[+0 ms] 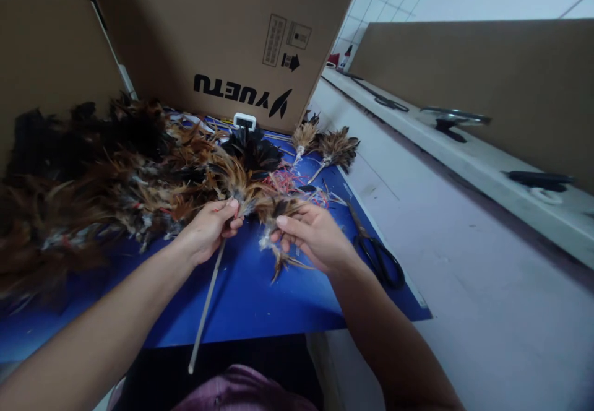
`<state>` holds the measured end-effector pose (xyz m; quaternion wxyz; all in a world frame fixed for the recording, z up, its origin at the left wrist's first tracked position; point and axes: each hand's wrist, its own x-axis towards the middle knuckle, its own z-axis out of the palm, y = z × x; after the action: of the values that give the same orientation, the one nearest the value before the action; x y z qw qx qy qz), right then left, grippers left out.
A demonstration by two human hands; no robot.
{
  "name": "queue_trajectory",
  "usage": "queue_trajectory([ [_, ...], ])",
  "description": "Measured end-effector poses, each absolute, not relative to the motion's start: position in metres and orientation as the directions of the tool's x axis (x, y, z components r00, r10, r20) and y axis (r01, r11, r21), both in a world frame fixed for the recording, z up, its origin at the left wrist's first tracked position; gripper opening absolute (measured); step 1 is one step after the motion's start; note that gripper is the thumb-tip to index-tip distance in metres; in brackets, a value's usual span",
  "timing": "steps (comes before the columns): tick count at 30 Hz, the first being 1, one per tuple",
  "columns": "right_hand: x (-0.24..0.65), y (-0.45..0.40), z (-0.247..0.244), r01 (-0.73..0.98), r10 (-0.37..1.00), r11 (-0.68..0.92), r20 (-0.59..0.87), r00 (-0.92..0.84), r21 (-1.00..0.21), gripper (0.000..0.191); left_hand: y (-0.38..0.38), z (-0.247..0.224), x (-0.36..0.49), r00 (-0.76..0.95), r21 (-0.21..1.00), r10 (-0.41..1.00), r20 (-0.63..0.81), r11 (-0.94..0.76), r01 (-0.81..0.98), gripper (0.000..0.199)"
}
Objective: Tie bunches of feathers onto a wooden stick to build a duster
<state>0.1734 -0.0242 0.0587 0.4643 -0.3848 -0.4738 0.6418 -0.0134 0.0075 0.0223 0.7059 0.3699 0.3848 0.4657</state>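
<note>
Black-handled scissors lay on the blue mat just right of the fingers, a printed cardboard box stood beyond them.

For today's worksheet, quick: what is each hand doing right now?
Left hand: closed on the feathered stick.
Right hand: fingers holding a feather bundle.

Blue table top: covered at left by a feather heap; black scissors, red strings and two feather bundles laid alongside.
</note>
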Motion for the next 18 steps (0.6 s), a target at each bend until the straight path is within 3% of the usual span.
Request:
queue_trajectory([
  [4, 0.163, -0.021, 0.091, -0.194, 0.966, 0.099, 0.141, -0.218, -0.976, 0.023, 0.004, 0.021, -0.010, 0.281, 0.900, 0.941, -0.187, 0.279, -0.335, 0.030],
  [7, 0.145, 0.000, 0.098, -0.118, 0.959, 0.137, 0.161, -0.231, -0.984, 0.023, 0.003, 0.018, -0.008, 0.284, 0.905, 0.942, -0.176, 0.269, -0.330, 0.029],
  [12, 0.120, 0.037, 0.085, 0.211, 0.958, 0.165, 0.106, -0.268, -0.963, 0.005, 0.003, 0.017, -0.007, 0.297, 0.904, 0.944, -0.140, 0.244, -0.350, 0.032],
  [18, 0.116, 0.049, 0.087, 0.579, 0.941, 0.285, 0.110, -0.319, -0.764, 0.001, 0.000, 0.024, -0.006, 0.262, 0.901, 0.952, -0.159, 0.249, -0.356, 0.040],
])
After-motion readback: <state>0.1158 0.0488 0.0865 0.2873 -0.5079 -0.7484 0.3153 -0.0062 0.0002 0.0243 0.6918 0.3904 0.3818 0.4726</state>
